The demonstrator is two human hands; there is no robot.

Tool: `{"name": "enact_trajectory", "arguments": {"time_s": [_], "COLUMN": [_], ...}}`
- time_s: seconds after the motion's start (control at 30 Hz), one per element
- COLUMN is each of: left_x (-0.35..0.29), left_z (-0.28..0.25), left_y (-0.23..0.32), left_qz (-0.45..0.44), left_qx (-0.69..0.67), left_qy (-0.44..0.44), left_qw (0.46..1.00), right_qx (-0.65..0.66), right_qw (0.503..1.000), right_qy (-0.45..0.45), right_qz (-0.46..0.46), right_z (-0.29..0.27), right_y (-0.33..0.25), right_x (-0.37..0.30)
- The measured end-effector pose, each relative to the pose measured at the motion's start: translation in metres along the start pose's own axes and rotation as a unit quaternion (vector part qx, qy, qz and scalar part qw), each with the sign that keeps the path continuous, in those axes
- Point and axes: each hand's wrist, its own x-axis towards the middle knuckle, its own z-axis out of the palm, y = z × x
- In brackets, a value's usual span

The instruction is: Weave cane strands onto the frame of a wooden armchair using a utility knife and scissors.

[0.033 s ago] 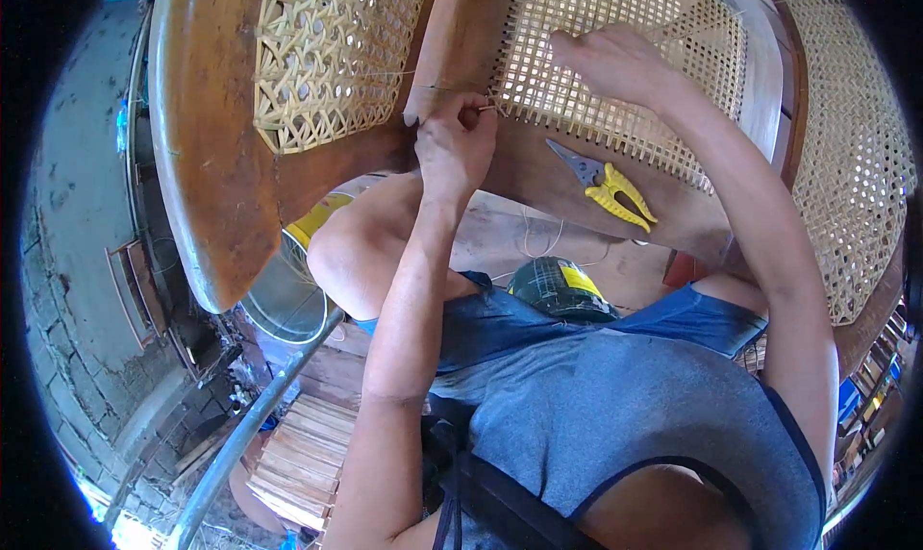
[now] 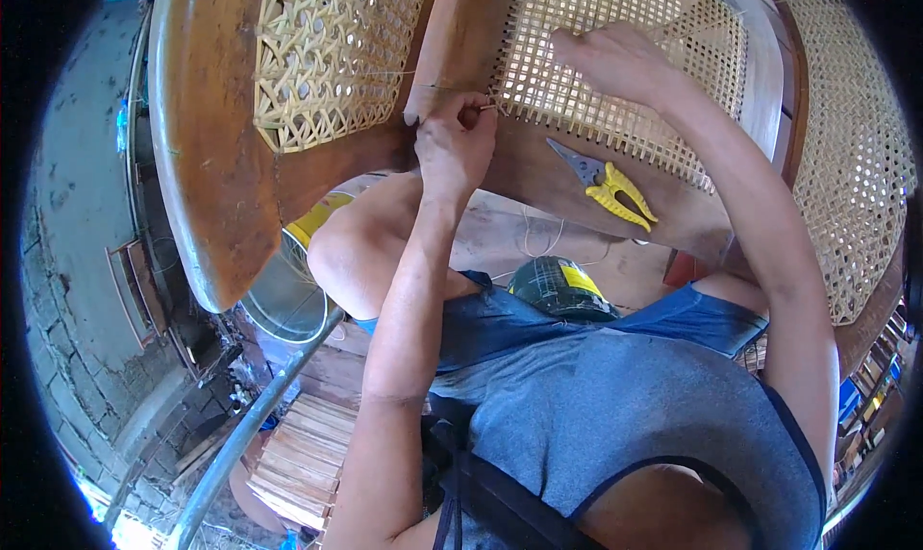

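Head view: my left hand [image 2: 455,144] is pinched shut on a thin cane strand [image 2: 452,88] at the near edge of the woven cane panel [image 2: 615,60]. My right hand [image 2: 615,62] lies flat on that weave, fingers together, gripping nothing I can see. I judge weaving is in hand; next calls for steady tension. Both forearms reach upward, left wrist bent. Yellow-handled pliers [image 2: 608,187] rest on the wooden frame [image 2: 538,170].

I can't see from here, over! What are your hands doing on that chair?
Left hand pinching a thin cane strand at the woven panel edge. Right hand flat on the weave. Yellow-handled pliers lying on the wooden frame, clear of both hands.
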Motion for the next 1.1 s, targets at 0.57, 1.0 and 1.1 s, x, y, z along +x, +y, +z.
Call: {"name": "enact_trajectory", "arguments": {"time_s": [0.57,1.0,1.1], "left_x": [0.007,0.027,0.031], "left_z": [0.002,-0.006,-0.012], "left_y": [-0.015,-0.007,0.001], "left_qz": [0.009,-0.101,-0.167], "left_qx": [-0.098,-0.100,-0.098], "left_qy": [-0.016,-0.107,-0.132], "left_qw": [0.995,0.984,0.972], "right_qx": [-0.003,0.004,0.012], "right_qw": [0.999,1.000,0.997], "right_qy": [-0.050,-0.023,-0.076], "right_qz": [0.002,0.021,0.027], "right_z": [-0.009,-0.021,-0.025], "right_y": [0.008,0.007,0.007], "right_x": [0.001,0.000,0.005]}}
